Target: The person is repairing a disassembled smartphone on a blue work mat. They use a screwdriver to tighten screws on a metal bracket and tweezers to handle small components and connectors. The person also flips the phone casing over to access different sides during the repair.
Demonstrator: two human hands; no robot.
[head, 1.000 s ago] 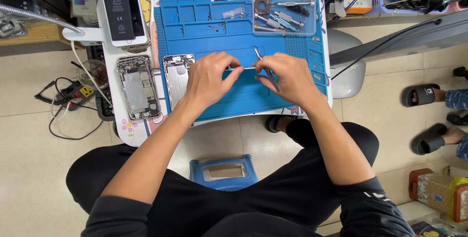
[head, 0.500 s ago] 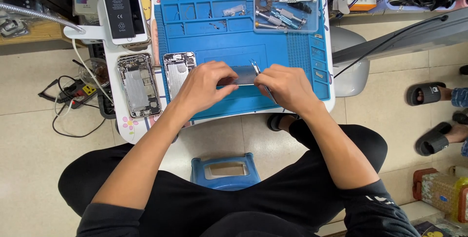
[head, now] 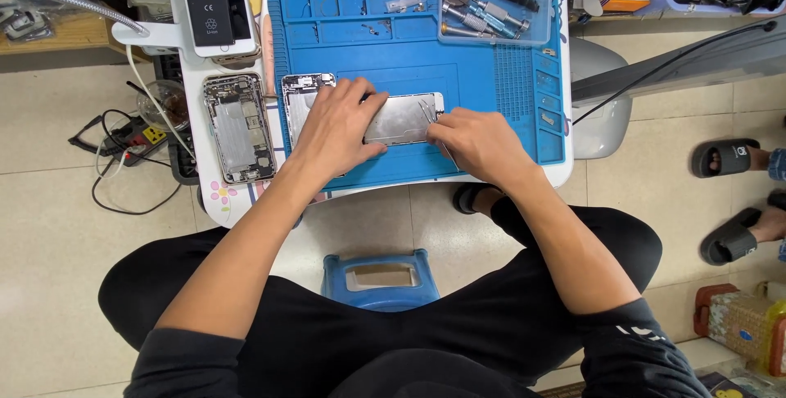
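Observation:
A silver metal phone plate [head: 405, 116] lies flat on the blue work mat [head: 491, 79]. My left hand [head: 338, 124] presses on its left end, fingers spread over it. My right hand [head: 475, 140] grips thin metal tweezers [head: 429, 113], whose tips touch the plate's right end. An opened phone housing [head: 300, 99] lies under and beside my left hand, partly hidden by it.
A second opened phone body [head: 237, 126] lies left of the mat. A phone screen [head: 210, 1] sits at the far left. A clear tray of screwdrivers [head: 491, 9] stands at the mat's top right. A blue stool [head: 381, 279] is between my knees. Cables and a power strip [head: 135, 132] lie on the floor.
Both hands have lowered the metal plate from above the mat down flat onto it. The view has shifted slightly downward.

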